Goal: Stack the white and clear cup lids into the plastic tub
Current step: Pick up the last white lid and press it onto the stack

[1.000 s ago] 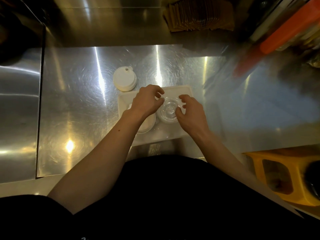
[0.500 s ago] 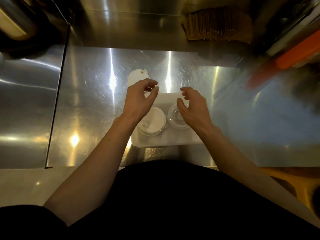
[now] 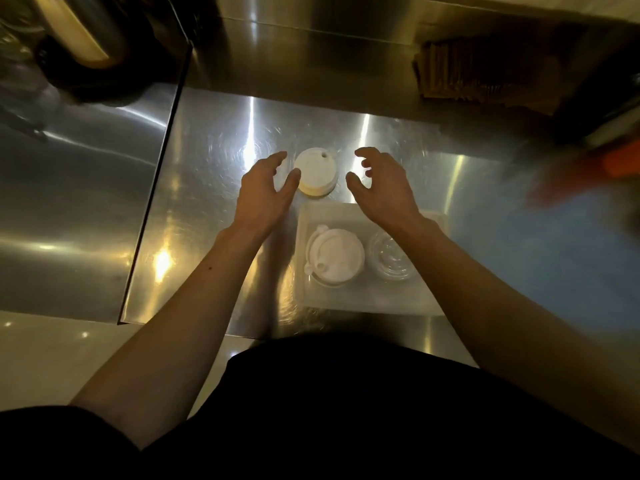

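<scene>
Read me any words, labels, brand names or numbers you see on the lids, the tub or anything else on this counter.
None can be read.
White plastic cup lids on the steel counter: no print visible.
White lids in the translucent plastic tub: only moulded ridges.
Clear plastic lids in the tub: no text.
Brown paper stack at the back: too dark and blurred.
Orange object at right: blurred.

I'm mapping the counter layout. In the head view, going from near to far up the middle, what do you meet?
Tub holding the white lids and clear lids, then the loose white lid between the open left hand and right hand.
</scene>
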